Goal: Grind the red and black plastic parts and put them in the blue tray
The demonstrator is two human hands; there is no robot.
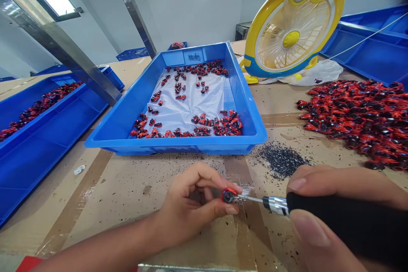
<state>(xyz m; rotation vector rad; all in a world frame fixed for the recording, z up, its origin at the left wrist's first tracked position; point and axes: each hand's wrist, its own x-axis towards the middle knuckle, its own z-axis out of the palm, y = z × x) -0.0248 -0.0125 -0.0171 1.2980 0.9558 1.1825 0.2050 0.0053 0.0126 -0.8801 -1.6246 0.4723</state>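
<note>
My left hand (pixel 197 199) pinches a small red and black plastic part (pixel 228 196) between thumb and fingers, its round dark opening facing me. Wrapped around a black-handled electric screwdriver (pixel 277 205) is my right hand (pixel 331 208). The screwdriver lies nearly level, and its thin bit points left. The bit's tip meets the right side of the part; how far it goes in cannot be made out. Past my right fingers lies a scattered heap of tiny black screws (pixel 280 159).
Ahead, a blue tray (pixel 175 141) lined with plastic holds several similar parts. A big pile of these parts (pixel 360 119) lies right, near a yellow fan (pixel 291 40). Another blue tray (pixel 54 140) and a metal post (pixel 63 38) stand left. Taped cardboard (pixel 127 187) covers the table.
</note>
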